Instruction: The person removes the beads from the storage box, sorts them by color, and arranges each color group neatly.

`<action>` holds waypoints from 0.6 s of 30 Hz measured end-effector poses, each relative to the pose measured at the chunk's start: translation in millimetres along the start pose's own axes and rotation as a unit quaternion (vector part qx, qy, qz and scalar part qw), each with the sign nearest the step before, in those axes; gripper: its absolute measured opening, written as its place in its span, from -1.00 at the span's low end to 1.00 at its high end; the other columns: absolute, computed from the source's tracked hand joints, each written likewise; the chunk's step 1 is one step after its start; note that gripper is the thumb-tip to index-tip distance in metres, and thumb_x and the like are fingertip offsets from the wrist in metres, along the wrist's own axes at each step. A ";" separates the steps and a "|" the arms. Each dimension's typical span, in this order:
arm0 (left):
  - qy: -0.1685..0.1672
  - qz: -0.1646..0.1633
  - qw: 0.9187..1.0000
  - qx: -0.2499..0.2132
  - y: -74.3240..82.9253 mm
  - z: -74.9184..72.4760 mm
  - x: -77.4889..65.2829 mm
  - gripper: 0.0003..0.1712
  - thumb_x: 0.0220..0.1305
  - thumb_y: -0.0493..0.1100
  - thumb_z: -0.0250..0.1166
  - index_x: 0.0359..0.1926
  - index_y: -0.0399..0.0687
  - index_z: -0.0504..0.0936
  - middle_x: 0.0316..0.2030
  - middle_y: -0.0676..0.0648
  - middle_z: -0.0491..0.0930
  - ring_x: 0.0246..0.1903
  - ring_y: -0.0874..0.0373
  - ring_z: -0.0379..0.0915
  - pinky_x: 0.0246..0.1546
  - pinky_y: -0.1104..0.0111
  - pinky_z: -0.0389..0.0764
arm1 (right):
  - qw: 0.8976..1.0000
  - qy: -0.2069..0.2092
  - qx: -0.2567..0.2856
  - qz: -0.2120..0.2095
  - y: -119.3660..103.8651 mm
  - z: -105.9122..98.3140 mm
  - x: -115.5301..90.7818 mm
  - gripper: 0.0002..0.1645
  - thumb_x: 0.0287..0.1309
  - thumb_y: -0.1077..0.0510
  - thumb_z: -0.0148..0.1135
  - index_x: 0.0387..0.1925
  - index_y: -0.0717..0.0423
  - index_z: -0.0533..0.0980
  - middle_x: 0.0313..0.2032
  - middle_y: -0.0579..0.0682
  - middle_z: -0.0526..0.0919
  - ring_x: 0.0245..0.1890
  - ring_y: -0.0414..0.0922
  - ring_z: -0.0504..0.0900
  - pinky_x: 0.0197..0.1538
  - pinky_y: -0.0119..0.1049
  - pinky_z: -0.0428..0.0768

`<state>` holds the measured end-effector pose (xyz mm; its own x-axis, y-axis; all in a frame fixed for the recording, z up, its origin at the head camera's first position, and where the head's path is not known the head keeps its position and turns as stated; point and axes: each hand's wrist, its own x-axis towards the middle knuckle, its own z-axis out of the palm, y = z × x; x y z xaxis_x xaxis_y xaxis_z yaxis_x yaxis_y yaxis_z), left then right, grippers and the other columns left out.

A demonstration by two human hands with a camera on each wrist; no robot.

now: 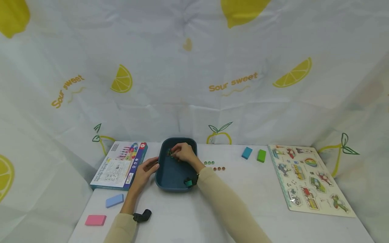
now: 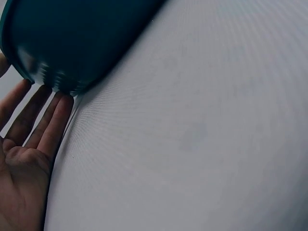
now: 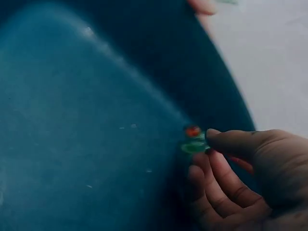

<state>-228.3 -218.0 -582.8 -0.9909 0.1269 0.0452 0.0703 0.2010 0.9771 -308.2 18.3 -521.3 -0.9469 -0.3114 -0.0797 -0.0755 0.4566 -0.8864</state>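
A white surface [image 1: 243,199] fills the lower frame before a white cloth [image 1: 170,74] printed with lemons. At left lie a flat box [image 1: 117,168], a light-blue block [image 1: 114,200] and a pink block [image 1: 95,220]; right of centre, a blue block [image 1: 247,153] and a green block [image 1: 261,156]; at far right, a picture puzzle board [image 1: 304,185]. In the lower middle sits a dark blue-green tray [image 1: 173,177], rectangular with rounded corners. The left hand [image 1: 145,173] has its fingers extended, tips touching the tray's left side. The right hand [image 1: 183,152] reaches into the tray's upper part, partly hiding small glass beads [image 1: 169,153], and pinches a green bead [image 3: 192,147], glossy and translucent, beside an orange-red one [image 3: 192,131]. A dark wrist device [image 1: 190,182] covers the tray's lower right corner. Just right of the right wrist are a short row of green beads [image 1: 209,162] and, below it, a row of amber-brown beads [image 1: 219,168]. The cloth reads "Sour sweet" twice; the box's print is too small to read.
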 end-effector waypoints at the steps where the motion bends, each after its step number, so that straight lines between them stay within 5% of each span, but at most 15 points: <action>1: 0.001 -0.001 1.000 -0.001 0.0 0.1 -0.1 -0.47 0.55 -0.03 0.29 0.44 -0.04 0.52 0.43 -0.18 0.54 0.21 0.53 0.53 0.21 0.60 0.57 | 1.000 -0.001 -0.008 0.003 0.9 2.2 0.5 -0.79 0.22 0.29 0.48 -0.10 0.22 0.75 -0.37 0.12 0.83 -0.58 -0.28 0.61 -0.46 -0.40 0.66; 11: 0.004 0.006 1.000 -0.004 2.2 1.4 2.2 -0.46 0.55 -0.04 0.28 0.44 -0.12 0.52 0.43 -0.26 0.53 0.25 0.44 0.54 0.20 0.59 0.59 | 0.995 0.007 -0.099 -0.002 1.9 10.1 7.2 -0.83 0.13 0.27 0.57 -0.20 0.14 0.80 -0.38 0.09 0.85 -0.62 -0.31 0.53 -0.50 -0.51 0.51; 18: 0.002 -0.005 1.000 -0.006 1.8 0.1 0.4 -0.46 0.54 -0.02 0.30 0.43 -0.07 0.52 0.42 -0.19 0.54 0.22 0.52 0.53 0.21 0.60 0.58 | 0.999 -0.010 -0.035 -0.007 3.7 5.9 4.4 -0.80 0.17 0.25 0.55 -0.15 0.16 0.79 -0.42 0.04 0.81 -0.60 -0.29 0.55 -0.52 -0.47 0.53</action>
<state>-228.5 -217.6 -581.0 -0.9920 0.1215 0.0352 0.0581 0.1901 0.9800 -310.8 13.6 -527.6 -0.9394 -0.3340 -0.0774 -0.1109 0.5098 -0.8531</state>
